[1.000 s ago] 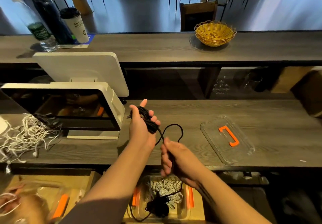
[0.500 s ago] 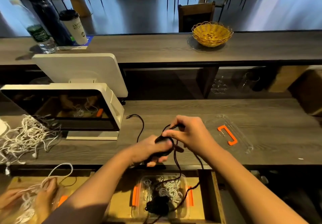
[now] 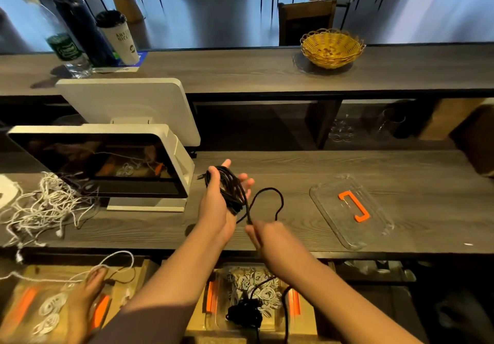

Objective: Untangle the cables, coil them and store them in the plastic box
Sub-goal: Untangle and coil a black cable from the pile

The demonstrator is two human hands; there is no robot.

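Black cable (image 3: 231, 188) is wound in loops around the left hand (image 3: 217, 204), fingers partly straightened and thumb hooked over the bundle above the wooden counter (image 3: 347, 164). Right hand (image 3: 270, 239) pinches the trailing strand, which runs down into the plastic box (image 3: 250, 298) below, where white coils already lie; its clear lid (image 3: 352, 212) rests on the counter, right

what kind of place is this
Most likely the staff side of a café or shop counter. A white point-of-sale terminal stands on the lower work counter, a takeaway coffee cup and a wicker basket sit on the raised customer ledge, and chairs stand in the open room beyond.
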